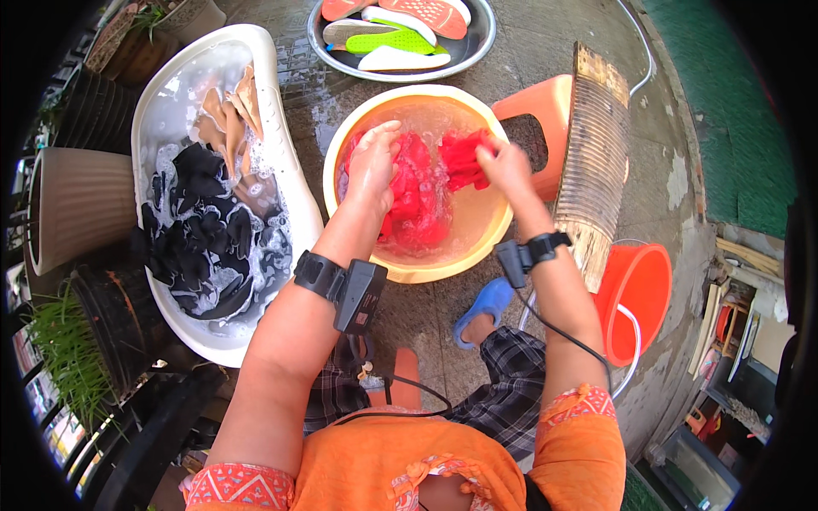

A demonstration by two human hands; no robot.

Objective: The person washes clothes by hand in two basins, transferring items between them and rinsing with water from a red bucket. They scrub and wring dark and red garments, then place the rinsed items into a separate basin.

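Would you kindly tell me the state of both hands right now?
Left hand: against the red cloth; whether it grips cannot be told.
Right hand: closed, holding red cloth.

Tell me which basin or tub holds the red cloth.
The round yellow basin holds the red cloth; the long white tub has black cloth in suds, and the metal basin holds insoles.

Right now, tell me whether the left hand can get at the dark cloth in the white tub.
Probably yes: the left hand is over the yellow basin, and the open white tub stands close by on the left. Nothing solid seems to lie over the dark cloth.
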